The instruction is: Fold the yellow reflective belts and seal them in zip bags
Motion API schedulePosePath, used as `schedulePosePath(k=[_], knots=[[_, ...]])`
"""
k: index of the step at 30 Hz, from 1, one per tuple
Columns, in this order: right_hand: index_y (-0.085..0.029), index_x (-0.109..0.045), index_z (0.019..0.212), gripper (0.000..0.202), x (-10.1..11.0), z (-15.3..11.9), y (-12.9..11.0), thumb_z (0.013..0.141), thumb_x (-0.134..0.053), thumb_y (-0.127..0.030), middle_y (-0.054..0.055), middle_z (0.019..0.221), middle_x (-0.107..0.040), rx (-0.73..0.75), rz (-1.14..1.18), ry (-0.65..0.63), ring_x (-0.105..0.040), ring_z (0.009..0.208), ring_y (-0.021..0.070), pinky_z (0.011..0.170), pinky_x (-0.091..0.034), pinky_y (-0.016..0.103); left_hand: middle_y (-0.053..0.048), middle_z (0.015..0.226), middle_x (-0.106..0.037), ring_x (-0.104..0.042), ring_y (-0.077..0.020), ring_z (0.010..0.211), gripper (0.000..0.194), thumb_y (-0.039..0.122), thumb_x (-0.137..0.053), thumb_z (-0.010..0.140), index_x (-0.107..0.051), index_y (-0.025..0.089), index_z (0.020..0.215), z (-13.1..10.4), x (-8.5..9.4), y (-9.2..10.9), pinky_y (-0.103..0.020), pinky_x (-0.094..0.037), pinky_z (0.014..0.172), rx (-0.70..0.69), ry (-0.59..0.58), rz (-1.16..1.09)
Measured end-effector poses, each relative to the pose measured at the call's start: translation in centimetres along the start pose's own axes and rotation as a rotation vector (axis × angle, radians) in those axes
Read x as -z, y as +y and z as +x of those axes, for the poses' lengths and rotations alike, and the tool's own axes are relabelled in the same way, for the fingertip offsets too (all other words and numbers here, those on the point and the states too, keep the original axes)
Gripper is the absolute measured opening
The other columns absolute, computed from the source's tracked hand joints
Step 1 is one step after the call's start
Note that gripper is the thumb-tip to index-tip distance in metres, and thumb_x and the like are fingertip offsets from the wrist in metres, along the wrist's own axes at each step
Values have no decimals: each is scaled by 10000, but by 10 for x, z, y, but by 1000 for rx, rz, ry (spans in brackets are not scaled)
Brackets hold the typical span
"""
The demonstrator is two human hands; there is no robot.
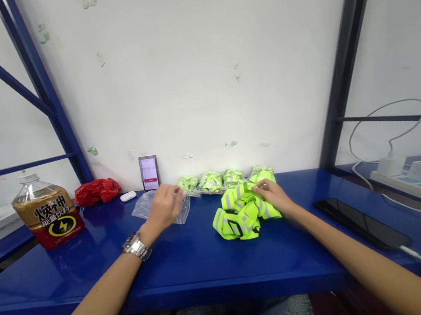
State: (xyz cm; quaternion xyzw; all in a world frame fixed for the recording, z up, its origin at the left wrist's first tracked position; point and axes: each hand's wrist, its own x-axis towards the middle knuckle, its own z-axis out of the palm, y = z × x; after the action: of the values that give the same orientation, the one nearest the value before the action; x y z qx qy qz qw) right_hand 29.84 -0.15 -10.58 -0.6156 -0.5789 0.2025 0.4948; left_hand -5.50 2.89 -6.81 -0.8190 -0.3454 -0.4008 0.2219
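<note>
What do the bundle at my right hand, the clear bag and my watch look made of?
Bundle: probably matte synthetic fabric, judging by soft folds. Clear bag: likely thin, glossy plastic, transparent and wrinkled. Watch: apparently polished metal, silvery and glinting.

Under your right hand [272, 196], the yellow-green webbing [253, 211] is soft, matt cloth with smooth silvery bands [238, 191]; its black buckle [230, 226] looks like plastic, though it is too small to be sure. By your left hand [166, 204], the clear bag [144, 204] is thin, shiny plastic film, and the wristwatch [136, 246] below that hand is polished metal. Farther left, the bottle [48, 213] is glossy plastic. Beneath both hands, the desk [201, 266] is smooth and glossy; beyond them, the wall [200, 77] is matt, with rough chips.
</note>
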Motion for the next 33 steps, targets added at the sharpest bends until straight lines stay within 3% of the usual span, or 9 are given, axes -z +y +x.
schedulePosePath(k=[5, 10, 12, 15, 19, 22, 26, 30, 33], knots=[[-206, -602, 945, 432, 5, 3, -2, 796, -490, -596, 10, 689, -626, 115, 29, -14, -557, 624, 186, 570, -392, 282, -131, 1103, -564, -495, -254, 1048, 373, 408, -457, 912, -502, 146, 1173, 6, 3, 89, -406, -395, 919, -375, -264, -257], [-203, -506, 546, 508, 6, 5, -8, 741, -515, -673, 21, 489, -525, 81, 199, 16, -521, 502, 193, 476, -402, 304, -101, 1028, -621, -550, -271, 927, 694, 679, -518, 776, -474, 174, 1250, 10, 2, 129, -465, -356, 904, -365, -524, -275], [-205, -529, 592, 453, 8, 7, -9, 738, -559, -633, 17, 462, -524, -28, 404, 56, -523, 454, 191, 431, -418, 308, -72, 974, -620, -567, -245, 865, 617, 613, -565, 782, -482, 199, 1232, 9, 0, 129, -421, -383, 857, -320, -604, -306], [-209, -537, 686, 268, 17, 14, -9, 729, -632, -456, -7, 526, -570, -94, 741, 308, -536, 456, 159, 435, -461, 287, -66, 1012, -578, -562, -224, 861, 520, 416, -611, 786, -450, 203, 1232, 6, -1, 119, -345, -424, 781, -252, -642, -388], [-211, -523, 734, 75, 37, 27, -5, 738, -543, -284, -17, 643, -613, -75, 995, 611, -585, 559, 138, 552, -532, 279, -110, 1096, -509, -513, -246, 950, 566, 132, -540, 708, -399, 164, 1255, 4, -4, 97, -355, -434, 808, -172, -447, -311], [-209, -553, 798, 119, 45, 31, 0, 775, -451, -266, 21, 708, -638, -174, 984, 524, -623, 643, 169, 604, -553, 316, -144, 1160, -479, -440, -303, 1065, 669, 60, -492, 647, -381, 149, 1301, 4, -5, 83, -455, -374, 914, -147, -290, -127], [-205, -584, 892, 230, 43, 25, 2, 820, -447, -375, 96, 883, -657, -391, 710, 313, -643, 789, 232, 652, -552, 376, -126, 1239, -481, -400, -309, 1125, 731, 137, -539, 666, -345, 174, 1369, 4, 3, 76, -476, -328, 965, -247, -459, -201], [-218, -562, 1093, 445, 37, 13, -8, 834, -425, -554, 126, 1172, -572, 1, 186, 396, -568, 1051, 294, 879, -478, 459, -65, 1115, -593, -444, -264, 1107, 327, 278, -407, 901, -534, 216, 1195, 12, 13, 85, -455, -306, 956, -170, -501, -246], [-231, -524, 1237, 549, 30, 0, -21, 818, -489, -584, 130, 1279, -508, 373, -179, 139, -458, 1205, 314, 1008, -368, 477, -56, 962, -636, -529, -229, 968, 341, 373, -316, 968, -605, 193, 995, 22, 7, 97, -414, -333, 891, -110, -477, -195]])
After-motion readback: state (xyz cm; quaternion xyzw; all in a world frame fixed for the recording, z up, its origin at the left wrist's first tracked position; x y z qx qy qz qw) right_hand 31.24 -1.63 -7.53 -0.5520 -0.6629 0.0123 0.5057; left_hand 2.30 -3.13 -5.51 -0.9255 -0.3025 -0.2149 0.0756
